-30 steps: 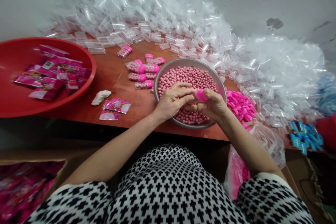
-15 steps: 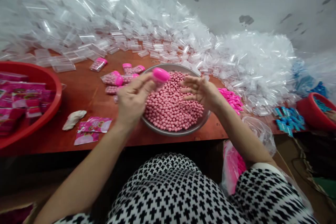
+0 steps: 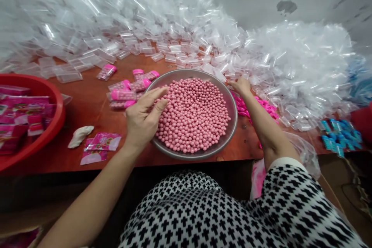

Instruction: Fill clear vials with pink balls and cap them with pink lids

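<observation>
A metal bowl (image 3: 233,124) full of small pink candy balls (image 3: 194,116) sits on the red-brown table in front of me. My left hand (image 3: 143,118) lies at the bowl's left rim, fingers stretched out onto the balls, holding nothing. Several filled clear tubes with pink caps (image 3: 123,95) lie just left of the bowl. My right hand (image 3: 241,85) reaches past the bowl's far right rim into the heap of empty clear tubes (image 3: 174,50). Its fingers are curled down there, and what they grip is hidden. Loose pink caps (image 3: 266,105) lie under my right forearm.
A red basin (image 3: 54,130) with pink sachets stands at the left. Two pink sachets (image 3: 101,141) and a white rag (image 3: 80,135) lie near the table's front edge. Blue caps (image 3: 340,137) lie at the far right. A plastic bag of pink caps (image 3: 257,176) hangs below the table.
My left hand has put the pink-capped tube down among the filled tubes and now rests on the balls. My right hand has moved from above the bowl to the clear tubes behind it.
</observation>
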Motion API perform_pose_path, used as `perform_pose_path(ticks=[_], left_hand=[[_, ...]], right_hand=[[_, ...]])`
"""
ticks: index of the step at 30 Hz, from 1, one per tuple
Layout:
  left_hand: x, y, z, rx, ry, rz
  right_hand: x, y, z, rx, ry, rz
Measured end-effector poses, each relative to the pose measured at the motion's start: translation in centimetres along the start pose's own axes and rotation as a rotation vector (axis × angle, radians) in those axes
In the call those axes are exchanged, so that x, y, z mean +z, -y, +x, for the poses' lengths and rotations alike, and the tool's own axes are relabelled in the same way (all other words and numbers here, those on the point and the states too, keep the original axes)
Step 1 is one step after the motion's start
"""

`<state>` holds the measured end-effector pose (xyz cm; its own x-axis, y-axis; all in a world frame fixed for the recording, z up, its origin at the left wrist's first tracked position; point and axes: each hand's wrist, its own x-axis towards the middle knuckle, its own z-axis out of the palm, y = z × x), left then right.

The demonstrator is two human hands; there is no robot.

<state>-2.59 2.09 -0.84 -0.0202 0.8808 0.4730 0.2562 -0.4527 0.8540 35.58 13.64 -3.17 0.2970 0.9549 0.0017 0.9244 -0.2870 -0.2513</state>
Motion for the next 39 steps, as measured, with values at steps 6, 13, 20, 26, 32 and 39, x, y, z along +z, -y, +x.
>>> perform_pose_path(ticks=[6, 13, 20, 26, 32, 39], left_hand=[[-0.1, -0.4, -0.3, -0.028, 0.021, -0.012], [0.2, -0.3, -0.3, -0.023, -0.004, -0.081], [0.4, 0.3, -0.1, 0.017, 0.007, -0.086], [0.5, -0.3, -0.2, 0.031, 0.05, -0.062], [1.6, -2.0, -1.1, -0.073, 0.27, -0.197], [2.3, -0.9, -1.0, -0.254, 0.351, -0.462]], right_hand=[[-1.5, 0.2, -1.3, -0.091, -0.107, 0.151], [-5.0, 7.2, -9.2, -0.863, 0.013, -0.01], [-0.4, 13.2, -12.8, -0.85, 0.373, 0.186], [-2.0, 12.6, -15.4, -0.438, 0.576, 1.082], [-2.9, 13.4, -17.9, -0.34, 0.522, 1.286], [-3.7, 12.4, -18.4, -0.393, 0.475, 1.254]])
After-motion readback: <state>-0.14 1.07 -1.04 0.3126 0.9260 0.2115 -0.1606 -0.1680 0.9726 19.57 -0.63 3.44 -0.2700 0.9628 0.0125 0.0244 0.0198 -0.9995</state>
